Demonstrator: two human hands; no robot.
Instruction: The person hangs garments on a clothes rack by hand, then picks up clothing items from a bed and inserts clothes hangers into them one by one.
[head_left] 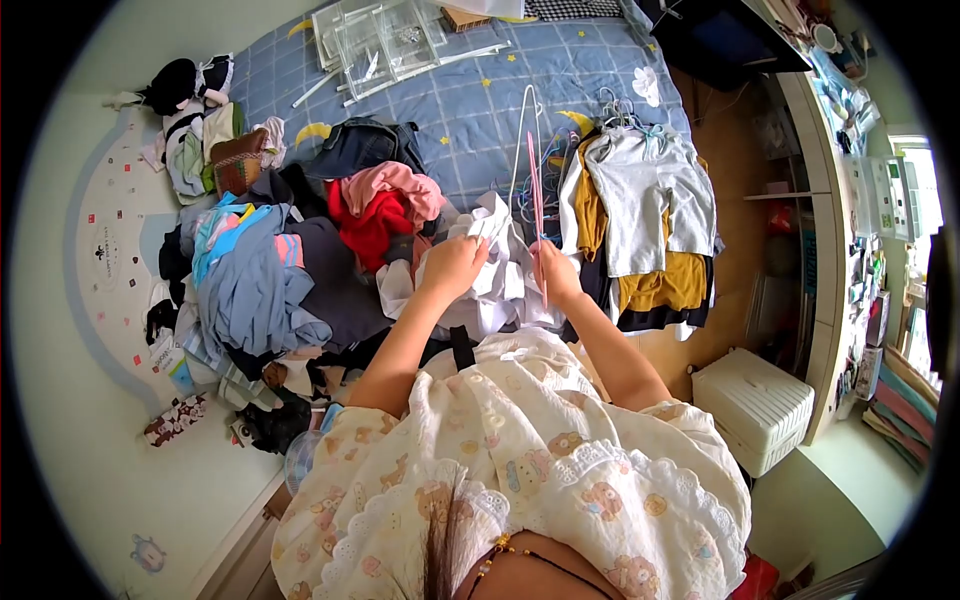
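Note:
My left hand (455, 267) is closed on the edge of a white garment (495, 292), which hangs bunched between my two hands. In my right hand (556, 272) is a pink hanger (535, 185), seen nearly edge-on and pointing away from me. A white hanger (515, 170) rises just left of it, its lower part reaching the white garment; whether my right fingers also grip it, I cannot tell. Right of my right hand lie clothes on hangers, with grey trousers (640, 200) on top and a mustard garment (665, 288) under them.
To the left is a heap of clothes, with a blue-grey garment (250, 265), a red one (370, 215) and a pink one (395, 190). Clear plastic panels (385, 45) lie at the far side of the blue checked bedspread (470, 110). A white suitcase (755, 405) stands on the right.

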